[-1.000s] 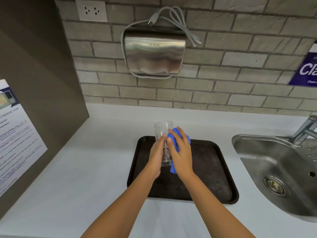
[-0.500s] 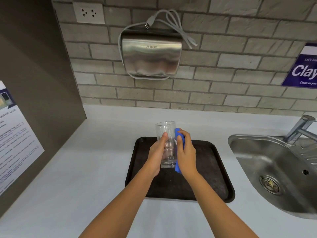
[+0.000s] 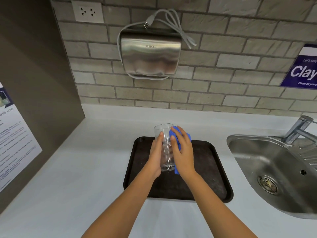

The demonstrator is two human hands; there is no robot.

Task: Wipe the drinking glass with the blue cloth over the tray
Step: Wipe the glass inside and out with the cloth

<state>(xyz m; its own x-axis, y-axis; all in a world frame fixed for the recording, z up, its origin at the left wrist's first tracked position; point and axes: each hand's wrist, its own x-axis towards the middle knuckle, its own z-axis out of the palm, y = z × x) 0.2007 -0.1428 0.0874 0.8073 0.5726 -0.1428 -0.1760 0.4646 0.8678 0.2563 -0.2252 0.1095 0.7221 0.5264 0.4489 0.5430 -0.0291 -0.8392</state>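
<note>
We hold one glass (image 3: 163, 145) upright above the tray (image 3: 214, 182), over its far-left part. Our left hand (image 3: 155, 158) wraps the glass's left side, fingers curled around it, thumb up near the rim. Our right hand (image 3: 183, 152) presses one blue cloth (image 3: 177, 143) flat against the glass's right side, fingers mostly straight, cloth bunched under the palm. One tray on the counter (image 3: 77, 169). One sink (image 3: 274, 169) right of the tray, one tap (image 3: 298, 129) behind it. One dryer (image 3: 151, 55) on the wall above the tray.
</note>
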